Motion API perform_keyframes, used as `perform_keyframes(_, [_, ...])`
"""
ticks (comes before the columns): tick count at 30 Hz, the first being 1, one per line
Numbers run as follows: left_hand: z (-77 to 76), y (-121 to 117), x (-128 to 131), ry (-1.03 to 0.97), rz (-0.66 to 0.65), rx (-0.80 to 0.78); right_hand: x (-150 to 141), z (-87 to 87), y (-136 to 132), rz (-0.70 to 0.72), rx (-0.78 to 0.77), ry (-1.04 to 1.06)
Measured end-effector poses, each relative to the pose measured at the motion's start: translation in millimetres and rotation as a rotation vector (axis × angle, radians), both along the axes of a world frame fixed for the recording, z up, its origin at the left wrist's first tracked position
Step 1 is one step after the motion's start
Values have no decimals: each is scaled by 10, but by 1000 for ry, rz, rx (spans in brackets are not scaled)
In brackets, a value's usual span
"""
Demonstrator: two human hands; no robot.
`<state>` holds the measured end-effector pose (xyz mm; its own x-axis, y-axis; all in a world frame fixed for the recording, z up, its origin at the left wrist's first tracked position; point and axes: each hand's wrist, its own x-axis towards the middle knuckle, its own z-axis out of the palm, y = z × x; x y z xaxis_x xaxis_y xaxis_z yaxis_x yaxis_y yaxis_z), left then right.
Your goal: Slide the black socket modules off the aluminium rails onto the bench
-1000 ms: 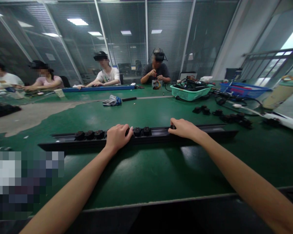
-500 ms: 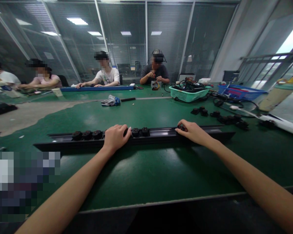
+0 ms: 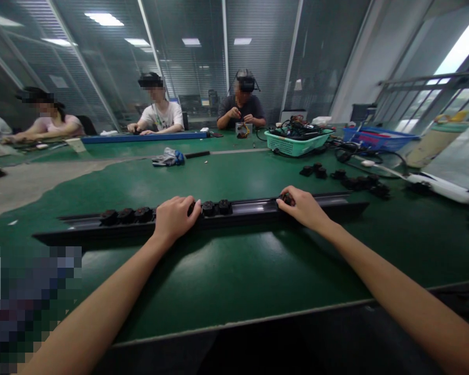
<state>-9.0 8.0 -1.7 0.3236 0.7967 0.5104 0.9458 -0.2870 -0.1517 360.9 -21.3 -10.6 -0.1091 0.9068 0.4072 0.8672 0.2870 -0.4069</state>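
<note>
A long black rail point(image 3: 254, 207) with an open channel lies across the green table in front of me. Several small black blocks, perhaps socket modules, sit in its left half, one black block point(image 3: 125, 215) among them. My left hand point(image 3: 175, 216) rests over the rail, fingers curled round a black block point(image 3: 190, 209) that they partly hide. Just right of it, two more blocks sit in the channel, the nearer being a black block point(image 3: 208, 209). Farther right, my right hand point(image 3: 301, 207) pinches a single black block point(image 3: 286, 199) at the channel, mostly covered by the fingers.
Loose black blocks point(image 3: 361, 182) lie behind the rail on the right. Beyond are a green basket point(image 3: 295, 145) of cables, a blue basket point(image 3: 379, 140) and a tumbler point(image 3: 437, 143). Grey-blue gloves point(image 3: 169, 157) lie mid-table. Co-workers sit across, near a blue bar point(image 3: 148, 137).
My view has shifted, so the scene sits farther left and slightly tilted. Both hands keep their places along the rail. The white-shirted co-worker's hand has moved up slightly.
</note>
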Motion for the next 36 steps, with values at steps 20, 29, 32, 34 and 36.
perform_keyframes(20, [9, -7, 9, -7, 12, 2, 114, -19, 37, -100, -22, 57])
perform_keyframes(29, [24, -13, 25, -12, 17, 0, 323, 32, 66, -116, -68, 16])
perform_keyframes(32, [22, -13, 23, -15, 14, 0, 386, 35, 71, -119, -80, -5])
perform_keyframes(34, [20, -14, 21, -15, 16, 1, 434, 33, 78, -130, -86, -21])
perform_keyframes(36, [21, -15, 20, -13, 13, 1, 492, 36, 87, -143, -100, -37])
